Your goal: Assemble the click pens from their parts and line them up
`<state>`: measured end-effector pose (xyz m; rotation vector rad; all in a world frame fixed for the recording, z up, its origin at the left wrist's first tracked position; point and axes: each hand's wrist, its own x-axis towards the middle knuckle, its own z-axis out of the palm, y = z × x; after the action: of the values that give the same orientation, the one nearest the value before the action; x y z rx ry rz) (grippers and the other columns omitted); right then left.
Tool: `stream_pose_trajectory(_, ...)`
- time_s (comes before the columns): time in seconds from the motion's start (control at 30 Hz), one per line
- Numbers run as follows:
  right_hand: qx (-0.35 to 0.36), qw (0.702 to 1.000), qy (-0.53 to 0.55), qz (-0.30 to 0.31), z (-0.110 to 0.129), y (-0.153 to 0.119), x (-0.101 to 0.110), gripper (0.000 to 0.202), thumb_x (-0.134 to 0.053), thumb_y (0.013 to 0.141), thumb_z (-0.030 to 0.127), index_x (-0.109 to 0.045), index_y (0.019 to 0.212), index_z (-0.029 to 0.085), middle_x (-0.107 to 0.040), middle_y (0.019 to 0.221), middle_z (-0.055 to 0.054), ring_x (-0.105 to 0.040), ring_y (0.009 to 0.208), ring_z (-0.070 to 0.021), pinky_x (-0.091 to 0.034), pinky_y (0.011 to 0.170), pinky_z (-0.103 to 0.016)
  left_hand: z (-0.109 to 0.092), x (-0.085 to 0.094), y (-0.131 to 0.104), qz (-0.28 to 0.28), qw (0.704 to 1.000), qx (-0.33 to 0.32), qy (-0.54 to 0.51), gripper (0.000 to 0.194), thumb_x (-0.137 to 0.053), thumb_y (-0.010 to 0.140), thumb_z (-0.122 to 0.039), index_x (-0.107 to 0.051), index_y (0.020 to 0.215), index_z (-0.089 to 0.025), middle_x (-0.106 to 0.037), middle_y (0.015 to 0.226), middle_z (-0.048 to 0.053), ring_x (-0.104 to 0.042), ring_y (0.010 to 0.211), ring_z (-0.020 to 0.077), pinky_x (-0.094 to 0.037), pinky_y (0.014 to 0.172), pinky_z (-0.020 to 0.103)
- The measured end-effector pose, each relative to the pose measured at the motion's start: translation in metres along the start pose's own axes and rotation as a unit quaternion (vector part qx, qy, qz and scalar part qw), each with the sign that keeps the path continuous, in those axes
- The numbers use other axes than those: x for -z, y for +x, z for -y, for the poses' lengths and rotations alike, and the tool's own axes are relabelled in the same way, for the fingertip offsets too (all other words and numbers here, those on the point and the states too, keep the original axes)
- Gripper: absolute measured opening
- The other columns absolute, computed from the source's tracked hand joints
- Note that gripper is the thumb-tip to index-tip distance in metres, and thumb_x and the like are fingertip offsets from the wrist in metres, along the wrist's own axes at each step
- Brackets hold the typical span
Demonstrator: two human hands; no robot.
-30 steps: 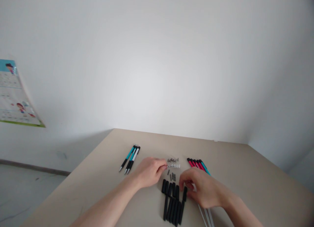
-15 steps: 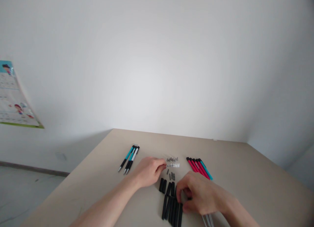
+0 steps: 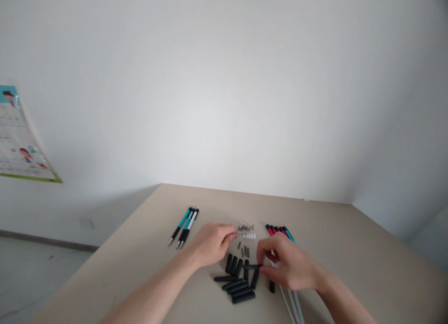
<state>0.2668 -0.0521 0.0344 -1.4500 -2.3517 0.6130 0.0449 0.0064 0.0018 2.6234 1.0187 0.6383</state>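
Observation:
My left hand [image 3: 217, 240] is closed in a pinch beside the row of small white pieces [image 3: 249, 236]. A thin bit shows at its fingertips, too small to name. My right hand [image 3: 289, 263] pinches one end of a black pen barrel [image 3: 251, 266], held sideways over the other barrels. Below it, several black pen barrels [image 3: 241, 289] lie scattered at differing angles, and more short ones [image 3: 234, 264] lie side by side. Small springs [image 3: 247, 251] and metal tips [image 3: 245, 227] lie between my hands.
Finished-looking pens [image 3: 185, 227] in blue, white and black lie at the left. Pink and blue pen bodies [image 3: 290, 235] are partly hidden behind my right hand. Clear thin refills [image 3: 293, 303] stick out below it. The table [image 3: 332, 230] meets a white wall.
My right hand has moved up a little and now holds a black barrel crosswise. The lower black barrels have shifted from an upright row into a sideways scatter. My left hand stays put.

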Motion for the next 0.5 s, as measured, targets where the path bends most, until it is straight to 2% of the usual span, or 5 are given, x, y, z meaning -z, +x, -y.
stream_pose_trajectory(0.1,-0.015,0.995,-0.031,-0.092,-0.002,0.005,0.002,0.007,-0.058,0.074,0.022,-0.063,0.069,0.018,-0.045,0.053,0.005,-0.041,0.052,-0.0097,-0.03,0.053,-0.021,-0.002,0.002,0.0,-0.027,0.999,-0.014,-0.023,0.026,-0.036,0.097,-0.026,-0.061,0.089,-0.021,-0.066,0.078,0.001,-0.059,0.071,0.0146,-0.038,0.064,0.022)
stream_pose_trajectory(0.2,-0.011,0.988,-0.019,-0.15,-0.005,0.009,0.0,0.01,-0.057,0.078,0.025,-0.063,0.074,0.018,-0.046,0.055,0.005,-0.042,0.052,-0.0104,-0.031,0.053,-0.022,-0.003,0.002,-0.001,-0.045,0.996,-0.055,-0.055,0.026,-0.035,0.098,-0.025,-0.06,0.09,-0.02,-0.064,0.079,0.001,-0.057,0.071,0.0137,-0.038,0.065,0.021)
stream_pose_trajectory(0.37,0.01,0.982,0.03,-0.188,-0.011,0.012,-0.007,0.011,-0.058,0.08,0.028,-0.064,0.079,0.018,-0.048,0.058,0.003,-0.043,0.054,-0.0117,-0.033,0.054,-0.023,-0.002,0.002,-0.001,-0.047,0.99,-0.103,-0.084,0.023,-0.037,0.096,-0.022,-0.057,0.086,-0.019,-0.061,0.074,0.0,-0.055,0.066,0.0123,-0.038,0.064,0.02)
stream_pose_trajectory(0.5,0.011,0.967,0.142,-0.213,-0.008,0.013,-0.01,0.016,-0.058,0.082,0.031,-0.065,0.085,0.018,-0.051,0.062,0.002,-0.043,0.056,-0.012,-0.035,0.053,-0.023,-0.002,0.002,-0.002,-0.039,0.99,-0.104,-0.082,0.022,-0.038,0.095,-0.02,-0.056,0.083,-0.019,-0.061,0.073,-0.001,-0.054,0.063,0.0112,-0.037,0.062,0.02)
